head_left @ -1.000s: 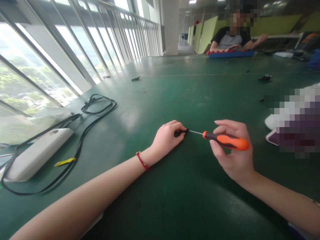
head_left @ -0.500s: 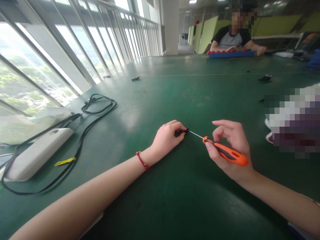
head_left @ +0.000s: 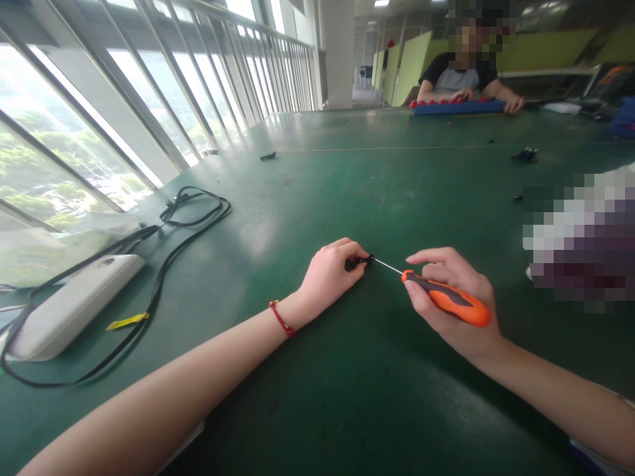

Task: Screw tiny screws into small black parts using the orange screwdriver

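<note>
My left hand [head_left: 331, 272] rests on the green table, its thumb and fingers pinched around a small black part [head_left: 366, 258]. Most of that part is hidden by the fingers, so its kind cannot be told. In my right hand [head_left: 459, 297] lies a screwdriver [head_left: 446, 299] with an orange and dark grey handle. Its thin metal shaft points left, and the tip meets the black part at my left fingertips. My right thumb presses the handle near its front end, while the index finger reaches forward above the shaft.
At the left lie a white power strip [head_left: 79, 304] and a looped black cable [head_left: 191, 244] with a yellow tag [head_left: 127, 322]. Small black pieces [head_left: 526, 155] lie farther off. Across the table a person [head_left: 464, 82] handles a blue tray with red pieces [head_left: 459, 107]. Railings line the left.
The screwdriver handle has rolled slightly about its axis. My right fingers have shifted forward and to the left over it. My left hand stays in place.
</note>
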Demonstrator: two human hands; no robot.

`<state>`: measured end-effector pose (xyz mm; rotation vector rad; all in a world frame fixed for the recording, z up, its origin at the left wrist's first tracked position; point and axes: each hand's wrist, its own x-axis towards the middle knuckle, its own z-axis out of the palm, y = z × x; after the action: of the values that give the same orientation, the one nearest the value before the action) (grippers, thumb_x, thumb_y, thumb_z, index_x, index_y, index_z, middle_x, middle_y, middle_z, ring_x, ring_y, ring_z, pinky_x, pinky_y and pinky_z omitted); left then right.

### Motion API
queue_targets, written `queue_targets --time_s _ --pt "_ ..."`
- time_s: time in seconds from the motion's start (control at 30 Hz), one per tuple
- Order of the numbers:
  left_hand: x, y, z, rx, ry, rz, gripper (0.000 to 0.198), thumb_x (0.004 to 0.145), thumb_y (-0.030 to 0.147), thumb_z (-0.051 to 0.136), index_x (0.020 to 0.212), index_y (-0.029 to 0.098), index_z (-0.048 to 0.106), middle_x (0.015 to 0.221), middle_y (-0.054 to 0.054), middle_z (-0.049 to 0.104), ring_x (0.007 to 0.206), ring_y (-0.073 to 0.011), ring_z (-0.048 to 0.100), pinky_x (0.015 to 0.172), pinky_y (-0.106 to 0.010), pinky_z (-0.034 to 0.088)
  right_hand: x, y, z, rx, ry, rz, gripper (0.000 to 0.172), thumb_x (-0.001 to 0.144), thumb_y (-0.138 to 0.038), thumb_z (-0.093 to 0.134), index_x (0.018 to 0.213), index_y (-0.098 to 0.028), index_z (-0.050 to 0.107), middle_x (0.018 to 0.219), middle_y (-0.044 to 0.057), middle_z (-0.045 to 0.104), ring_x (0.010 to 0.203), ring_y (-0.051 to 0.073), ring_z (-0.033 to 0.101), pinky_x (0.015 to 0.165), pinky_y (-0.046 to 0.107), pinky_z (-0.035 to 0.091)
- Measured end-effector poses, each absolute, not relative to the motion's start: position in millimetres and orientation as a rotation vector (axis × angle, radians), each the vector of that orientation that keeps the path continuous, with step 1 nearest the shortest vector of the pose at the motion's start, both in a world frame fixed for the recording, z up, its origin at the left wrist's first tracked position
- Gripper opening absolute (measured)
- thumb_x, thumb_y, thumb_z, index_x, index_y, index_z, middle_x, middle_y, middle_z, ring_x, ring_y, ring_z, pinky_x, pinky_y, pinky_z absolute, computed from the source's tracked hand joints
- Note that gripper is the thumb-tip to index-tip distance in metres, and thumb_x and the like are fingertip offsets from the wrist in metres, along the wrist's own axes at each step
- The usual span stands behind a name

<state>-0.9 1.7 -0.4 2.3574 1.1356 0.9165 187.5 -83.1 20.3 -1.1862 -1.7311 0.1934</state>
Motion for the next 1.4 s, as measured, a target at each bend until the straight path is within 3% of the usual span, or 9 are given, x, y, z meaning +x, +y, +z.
queue_targets --time_s 0.1,0.33,0.53,0.7,0.77,0.93,1.13,1.2,1.4 --pt "-0.7 1.8 -0.4 2.361 1.137 0.914 0.014 0.080 0.015 0.059 0.088 0.019 0.070 0.091 -0.003 0.068 0.077 -0.0147 0.062 0.072 -0.026 0.051 186.6 -84.8 21.6 -1.209 -1.761 0.181 0.014 0.081 -0.022 0.062 0.094 -0.024 0.057 0.051 -0.006 0.054 0.058 0.016 0.057 0.069 0.034 0.047" --pt "-0.6 1.1 0.7 2.363 1.137 0.909 0.015 0.079 0.014 0.059 0.088 0.018 0.070 0.090 -0.003 0.068 0.078 -0.0149 0.062 0.073 -0.027 0.051 188.6 -79.9 16.6 -1.133 -1.665 0.201 0.041 0.075 -0.018 0.065 0.113 -0.023 0.051 0.072 -0.003 0.056 0.065 0.016 0.058 0.067 0.034 0.049" --pt "-0.9 1.9 -0.4 2.357 1.134 0.920 0.014 0.080 0.015 0.058 0.087 0.019 0.070 0.092 -0.002 0.068 0.078 -0.0145 0.062 0.072 -0.027 0.051 186.8 -84.3 20.9 -1.213 -1.771 0.171 0.012 0.082 -0.023 0.062 0.092 -0.024 0.057 0.048 -0.008 0.050 0.051 0.014 0.052 0.065 0.034 0.046" --pt "-0.5 1.1 0.7 2.351 1.144 0.904 0.013 0.079 0.014 0.059 0.087 0.018 0.069 0.092 -0.002 0.069 0.079 -0.0148 0.062 0.072 -0.027 0.051 188.0 -79.6 17.2 -1.118 -1.624 0.162 0.034 0.078 -0.017 0.064 0.109 -0.025 0.053 0.074 -0.001 0.059 0.067 0.017 0.060 0.068 0.034 0.051" --pt "-0.6 1.0 0.7 2.351 1.139 0.909 0.013 0.080 0.014 0.059 0.087 0.018 0.069 0.092 -0.002 0.068 0.079 -0.0147 0.062 0.072 -0.027 0.051 188.7 -78.5 17.2 -1.119 -1.628 0.203 0.038 0.077 -0.019 0.065 0.111 -0.024 0.052 0.071 -0.003 0.055 0.065 0.016 0.059 0.067 0.034 0.051" --pt "-1.2 1.9 -0.3 2.362 1.132 0.920 0.014 0.080 0.014 0.059 0.087 0.019 0.069 0.091 -0.002 0.068 0.078 -0.0144 0.062 0.073 -0.026 0.051 187.8 -82.3 20.0 -1.210 -1.766 0.138 0.007 0.081 -0.023 0.063 0.087 -0.024 0.059 0.050 -0.006 0.054 0.057 0.016 0.057 0.069 0.034 0.047" --pt "-0.8 1.6 0.8 2.359 1.135 0.906 0.015 0.079 0.013 0.059 0.087 0.019 0.070 0.092 -0.002 0.068 0.078 -0.0146 0.062 0.072 -0.027 0.051 188.4 -79.9 15.4 -1.116 -1.605 0.171 0.038 0.075 -0.016 0.066 0.110 -0.024 0.053 0.081 0.000 0.058 0.072 0.017 0.060 0.070 0.033 0.050" --pt "-0.8 1.3 1.0 2.357 1.135 0.908 0.014 0.080 0.014 0.059 0.088 0.019 0.070 0.091 -0.002 0.068 0.078 -0.0146 0.062 0.073 -0.027 0.051 188.6 -79.6 16.5 -1.122 -1.623 0.186 0.041 0.074 -0.017 0.066 0.112 -0.023 0.052 0.078 -0.001 0.055 0.070 0.016 0.058 0.071 0.034 0.049" --pt "-1.0 1.3 0.2 2.358 1.131 0.916 0.014 0.080 0.015 0.058 0.088 0.019 0.069 0.092 -0.002 0.068 0.078 -0.0145 0.062 0.073 -0.026 0.052 187.0 -84.2 22.5 -1.204 -1.758 0.135 0.007 0.081 -0.022 0.062 0.086 -0.024 0.058 0.054 -0.006 0.055 0.056 0.014 0.056 0.068 0.034 0.046"
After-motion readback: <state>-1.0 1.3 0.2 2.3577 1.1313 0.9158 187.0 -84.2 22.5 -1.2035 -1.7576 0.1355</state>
